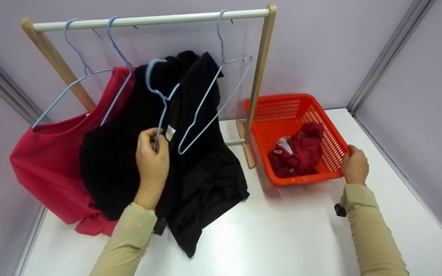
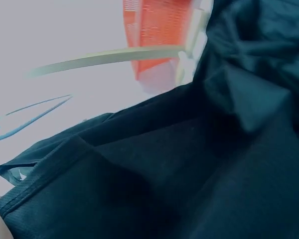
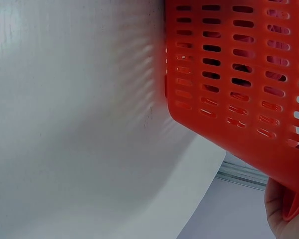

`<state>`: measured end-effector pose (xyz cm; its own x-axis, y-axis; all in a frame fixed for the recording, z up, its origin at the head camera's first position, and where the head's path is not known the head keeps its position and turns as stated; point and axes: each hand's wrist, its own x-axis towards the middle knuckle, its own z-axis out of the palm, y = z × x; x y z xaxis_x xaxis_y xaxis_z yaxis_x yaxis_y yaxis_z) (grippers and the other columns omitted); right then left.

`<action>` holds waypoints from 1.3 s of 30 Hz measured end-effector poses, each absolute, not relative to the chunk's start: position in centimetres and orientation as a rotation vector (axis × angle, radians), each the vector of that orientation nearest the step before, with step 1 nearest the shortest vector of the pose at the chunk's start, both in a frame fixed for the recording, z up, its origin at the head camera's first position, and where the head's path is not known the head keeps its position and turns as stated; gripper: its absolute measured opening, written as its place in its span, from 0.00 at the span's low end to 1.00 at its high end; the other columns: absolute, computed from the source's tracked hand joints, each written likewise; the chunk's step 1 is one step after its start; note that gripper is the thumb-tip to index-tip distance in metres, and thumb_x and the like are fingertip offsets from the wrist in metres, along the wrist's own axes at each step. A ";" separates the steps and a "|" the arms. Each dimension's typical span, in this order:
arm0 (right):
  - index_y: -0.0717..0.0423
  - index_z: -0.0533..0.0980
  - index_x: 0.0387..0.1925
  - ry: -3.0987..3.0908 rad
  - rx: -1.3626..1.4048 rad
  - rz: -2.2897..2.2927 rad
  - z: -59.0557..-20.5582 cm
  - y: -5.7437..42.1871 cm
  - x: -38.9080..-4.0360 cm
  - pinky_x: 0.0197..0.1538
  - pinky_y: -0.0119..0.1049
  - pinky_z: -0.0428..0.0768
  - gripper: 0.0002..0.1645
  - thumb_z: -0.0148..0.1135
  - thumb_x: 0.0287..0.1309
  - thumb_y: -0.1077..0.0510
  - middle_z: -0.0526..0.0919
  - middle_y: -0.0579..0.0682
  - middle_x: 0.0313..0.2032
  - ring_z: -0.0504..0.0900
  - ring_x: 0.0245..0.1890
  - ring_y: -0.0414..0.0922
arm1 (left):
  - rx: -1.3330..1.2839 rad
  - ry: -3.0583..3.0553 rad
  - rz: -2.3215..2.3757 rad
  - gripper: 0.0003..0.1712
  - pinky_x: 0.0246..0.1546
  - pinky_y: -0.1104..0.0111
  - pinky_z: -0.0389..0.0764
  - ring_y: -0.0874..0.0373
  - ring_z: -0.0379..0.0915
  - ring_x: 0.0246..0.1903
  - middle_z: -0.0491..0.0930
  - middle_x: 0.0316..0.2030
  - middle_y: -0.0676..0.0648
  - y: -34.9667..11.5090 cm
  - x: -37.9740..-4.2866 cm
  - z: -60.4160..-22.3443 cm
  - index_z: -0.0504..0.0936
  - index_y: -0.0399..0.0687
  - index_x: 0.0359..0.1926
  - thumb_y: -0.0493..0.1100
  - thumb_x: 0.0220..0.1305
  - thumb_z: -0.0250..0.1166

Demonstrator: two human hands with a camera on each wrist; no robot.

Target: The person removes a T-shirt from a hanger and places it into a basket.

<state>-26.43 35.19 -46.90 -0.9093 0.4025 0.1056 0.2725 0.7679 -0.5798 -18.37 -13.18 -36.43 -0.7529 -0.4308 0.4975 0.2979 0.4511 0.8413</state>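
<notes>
My left hand (image 1: 152, 163) pinches a blue wire hanger (image 1: 162, 100), its hook standing free in front of the rack's rail. A black garment (image 1: 202, 172) with a small white label (image 1: 170, 132) drapes over and around this hanger; in the left wrist view black cloth (image 2: 139, 164) fills most of the picture. At the right, my right hand (image 1: 354, 165) grips the near right corner of an orange-red plastic basket (image 1: 261, 153), fingers curled over its rim. Inside lies a crumpled dark red garment (image 1: 309, 147) with white labels. The right wrist view shows the basket's slotted side (image 3: 224, 64) close up.
A rack with a white rail (image 1: 175, 18) and wooden posts (image 1: 261, 69) stands at the back. A red shirt (image 1: 52, 161) hangs at its left on a blue hanger (image 1: 76, 76), beside another hanger (image 1: 119, 53). A bare hanger (image 1: 205, 96) hangs near the right post. Walls enclose the white table (image 1: 267, 237).
</notes>
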 end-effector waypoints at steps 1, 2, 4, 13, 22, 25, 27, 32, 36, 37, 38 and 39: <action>0.68 0.62 0.64 -2.744 -0.535 0.847 -46.9 35.2 -26.4 0.58 0.61 0.68 0.26 0.39 0.67 0.63 0.70 0.74 0.55 0.71 0.55 0.69 | 0.112 -2.028 -1.344 0.10 0.26 0.78 0.65 0.68 0.62 0.25 0.74 0.34 0.43 -13.2 -18.3 -36.8 0.75 0.33 0.44 0.35 0.64 0.53; 0.68 0.62 0.64 -2.747 -0.540 0.848 -46.9 35.2 -26.5 0.59 0.60 0.68 0.26 0.39 0.67 0.63 0.70 0.74 0.55 0.71 0.55 0.69 | 0.112 -2.039 -1.341 0.10 0.26 0.78 0.65 0.68 0.62 0.24 0.74 0.33 0.43 -13.2 -18.1 -37.2 0.75 0.33 0.43 0.35 0.64 0.54; 0.68 0.62 0.64 -2.751 -0.547 0.846 -46.9 35.1 -26.5 0.59 0.60 0.68 0.26 0.39 0.67 0.63 0.70 0.73 0.56 0.71 0.56 0.68 | 0.116 -2.051 -1.362 0.09 0.25 0.78 0.65 0.69 0.62 0.23 0.74 0.32 0.43 -13.2 -17.9 -38.0 0.75 0.34 0.42 0.35 0.64 0.55; 0.68 0.62 0.64 -2.737 -0.559 0.841 -46.9 35.3 -26.5 0.59 0.60 0.68 0.26 0.39 0.67 0.63 0.70 0.73 0.55 0.71 0.55 0.68 | 0.177 -2.105 -1.402 0.10 0.25 0.76 0.66 0.67 0.63 0.22 0.75 0.30 0.43 -12.9 -17.1 -41.3 0.74 0.35 0.40 0.41 0.66 0.57; 0.67 0.61 0.65 -2.750 -0.569 0.866 -46.8 35.4 -26.4 0.59 0.60 0.68 0.26 0.39 0.68 0.63 0.70 0.73 0.56 0.71 0.56 0.68 | 0.105 -2.148 -1.287 0.11 0.31 0.71 0.69 0.61 0.67 0.27 0.77 0.29 0.44 -12.7 -16.6 -43.7 0.78 0.40 0.42 0.43 0.68 0.56; 0.67 0.61 0.65 -2.754 -0.571 0.871 -46.8 35.1 -26.4 0.60 0.59 0.68 0.26 0.39 0.68 0.63 0.70 0.73 0.57 0.70 0.56 0.68 | 0.068 -2.150 -1.219 0.12 0.36 0.64 0.75 0.55 0.73 0.31 0.80 0.33 0.43 -13.0 -16.5 -44.2 0.79 0.41 0.46 0.42 0.68 0.56; 0.67 0.61 0.65 -2.759 -0.565 0.872 -46.8 35.0 -26.4 0.61 0.59 0.67 0.26 0.39 0.68 0.63 0.69 0.73 0.57 0.70 0.57 0.67 | 0.055 -2.149 -1.185 0.12 0.39 0.60 0.76 0.53 0.77 0.35 0.82 0.35 0.43 -13.2 -16.4 -44.6 0.80 0.40 0.47 0.42 0.68 0.56; 0.68 0.62 0.64 -2.759 -0.542 0.850 -46.8 35.0 -26.4 0.59 0.60 0.68 0.25 0.40 0.68 0.63 0.70 0.73 0.56 0.70 0.56 0.68 | 0.076 -2.163 -1.195 0.13 0.26 0.71 0.75 0.62 0.73 0.19 0.85 0.32 0.44 -13.6 -16.2 -45.5 0.79 0.39 0.48 0.41 0.69 0.55; 0.68 0.62 0.64 -2.765 -0.534 0.839 -46.7 35.1 -26.4 0.58 0.61 0.69 0.25 0.40 0.68 0.64 0.70 0.74 0.55 0.70 0.55 0.69 | 0.086 -2.160 -1.206 0.14 0.21 0.77 0.71 0.71 0.66 0.13 0.85 0.30 0.44 -13.7 -16.0 -45.7 0.79 0.38 0.48 0.41 0.69 0.54; 0.68 0.62 0.65 -2.768 -0.533 0.838 -46.7 35.2 -26.4 0.58 0.61 0.68 0.25 0.40 0.68 0.64 0.70 0.74 0.55 0.70 0.55 0.69 | 0.087 -2.156 -1.210 0.14 0.20 0.77 0.71 0.72 0.66 0.13 0.85 0.29 0.43 -13.7 -16.0 -45.8 0.79 0.37 0.48 0.41 0.68 0.54; 0.68 0.61 0.65 -2.771 -0.536 0.844 -46.7 35.2 -26.4 0.59 0.60 0.68 0.25 0.40 0.68 0.64 0.69 0.74 0.55 0.70 0.56 0.69 | 0.089 -2.151 -1.221 0.13 0.20 0.78 0.71 0.73 0.66 0.13 0.84 0.29 0.43 -13.7 -16.0 -45.8 0.79 0.37 0.47 0.40 0.69 0.54; 0.68 0.61 0.65 -2.773 -0.539 0.850 -46.7 35.3 -26.4 0.59 0.60 0.68 0.25 0.40 0.68 0.64 0.69 0.74 0.55 0.70 0.56 0.68 | 0.094 -2.147 -1.238 0.13 0.19 0.78 0.71 0.73 0.65 0.13 0.83 0.28 0.43 -13.7 -16.0 -45.7 0.79 0.37 0.47 0.40 0.69 0.54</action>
<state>-26.37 35.28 -46.70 -0.9154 0.3956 0.0750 0.2856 0.7693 -0.5715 -16.02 -13.69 -45.73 -0.7865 -0.3650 0.4982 0.2481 0.5519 0.7961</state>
